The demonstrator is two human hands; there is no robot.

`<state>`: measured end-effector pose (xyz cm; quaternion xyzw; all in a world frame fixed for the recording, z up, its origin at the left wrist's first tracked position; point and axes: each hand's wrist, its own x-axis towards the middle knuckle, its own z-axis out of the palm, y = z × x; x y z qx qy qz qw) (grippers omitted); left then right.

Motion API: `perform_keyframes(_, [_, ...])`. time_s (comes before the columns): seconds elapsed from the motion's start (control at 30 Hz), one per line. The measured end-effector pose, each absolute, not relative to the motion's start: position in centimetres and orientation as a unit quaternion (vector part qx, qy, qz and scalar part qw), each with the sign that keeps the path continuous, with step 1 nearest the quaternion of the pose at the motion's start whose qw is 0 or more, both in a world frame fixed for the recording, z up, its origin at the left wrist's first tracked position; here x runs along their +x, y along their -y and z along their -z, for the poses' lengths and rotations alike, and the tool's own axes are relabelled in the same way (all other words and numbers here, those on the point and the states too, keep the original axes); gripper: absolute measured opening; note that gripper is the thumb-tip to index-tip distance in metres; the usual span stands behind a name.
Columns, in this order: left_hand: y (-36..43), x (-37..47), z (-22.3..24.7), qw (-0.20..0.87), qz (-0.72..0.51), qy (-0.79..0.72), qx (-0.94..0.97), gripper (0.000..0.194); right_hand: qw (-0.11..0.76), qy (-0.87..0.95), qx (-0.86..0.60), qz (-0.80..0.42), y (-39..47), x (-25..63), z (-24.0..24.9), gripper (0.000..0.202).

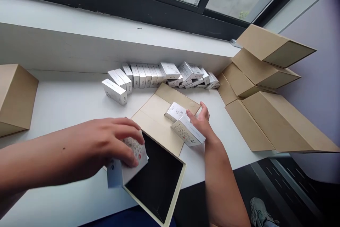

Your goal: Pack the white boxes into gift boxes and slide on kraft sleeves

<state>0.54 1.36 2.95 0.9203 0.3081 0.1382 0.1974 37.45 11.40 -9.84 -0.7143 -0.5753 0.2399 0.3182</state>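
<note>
My left hand point(114, 138) grips a small white carton point(127, 165) at the left edge of an open tan gift box point(159, 181) with a black inside. The box's lid flap point(159, 117) lies open flat on the white table. My right hand point(202, 120) rests on that flap, fingers spread, touching two small white cartons point(186, 128) that lie there side by side. A row of several more white cartons point(156, 76) stands along the wall behind the flap.
Several closed tan boxes point(262, 89) are stacked leaning at the right by the wall. Another tan box point(14, 99) sits at the far left. A white window sill point(106, 28) runs behind the table. A shoe point(261, 213) shows on the dark floor below.
</note>
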Motion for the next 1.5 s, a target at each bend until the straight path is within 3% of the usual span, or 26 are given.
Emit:
perform_keyframes(0.17, [-3.6, -2.0, -2.0, 0.223, -0.157, -0.347, 0.897, 0.036, 0.341, 0.582, -0.698, -0.241, -11.4, 37.7, 10.1, 0.099])
perform_keyframes(0.33, [-3.4, -3.0, -2.6, 0.343, -0.164, -0.39, 0.839, 0.014, 0.328, 0.592, -0.691, -0.253, -11.4, 37.8, 10.1, 0.1])
perform_keyframes(0.47, [-3.4, -1.7, -3.2, 0.433, -0.103, -0.454, 0.772, 0.031, 0.329, 0.578, -0.702, -0.255, -11.1, 37.2, 9.3, 0.1])
perform_keyframes(0.53, [-3.1, -0.8, -3.1, 0.414, -0.076, -0.506, 0.753, 0.038, 0.328, 0.57, -0.707, -0.259, -11.0, 36.9, 9.0, 0.1])
perform_keyframes(0.67, [-2.0, 1.1, -2.5, 0.27, -0.043, -0.612, 0.742, 0.045, 0.336, 0.568, -0.703, -0.265, -10.9, 36.6, 9.0, 0.099])
perform_keyframes(0.87, [-0.4, 1.5, -1.5, 0.067, 0.001, -0.664, 0.744, 0.042, 0.409, 0.588, -0.627, -0.308, -10.3, 38.0, 7.8, 0.096])
perform_keyframes(0.97, [0.6, 1.0, -0.9, 0.056, 0.024, -0.665, 0.745, 0.039, 0.432, 0.668, -0.429, -0.428, -9.2, 39.1, 6.3, 0.103])
perform_keyframes(1.07, [2.1, 0.6, -0.3, 0.058, 0.042, -0.655, 0.752, 0.04, 0.312, 0.745, -0.349, -0.476, -8.2, 39.5, 5.4, 0.118])
perform_keyframes(1.17, [3.2, 0.7, -0.2, 0.016, -0.004, -0.639, 0.769, 0.05, 0.224, 0.76, -0.407, -0.455, -8.0, 39.1, 5.7, 0.096])
perform_keyframes(1.27, [3.2, 1.5, -0.5, 0.002, -0.09, -0.513, 0.854, 0.056, 0.301, 0.733, -0.475, -0.383, -8.6, 38.8, 6.6, 0.07])
perform_keyframes(1.37, [2.4, 2.8, -0.5, 0.129, -0.056, -0.373, 0.917, 0.049, 0.386, 0.664, -0.577, -0.276, -9.4, 38.9, 7.2, 0.053])
perform_keyframes(1.5, [1.3, 4.4, 0.2, 0.193, -0.018, -0.364, 0.911, 0.058, 0.367, 0.669, -0.602, -0.236, -9.5, 38.6, 7.2, 0.066])
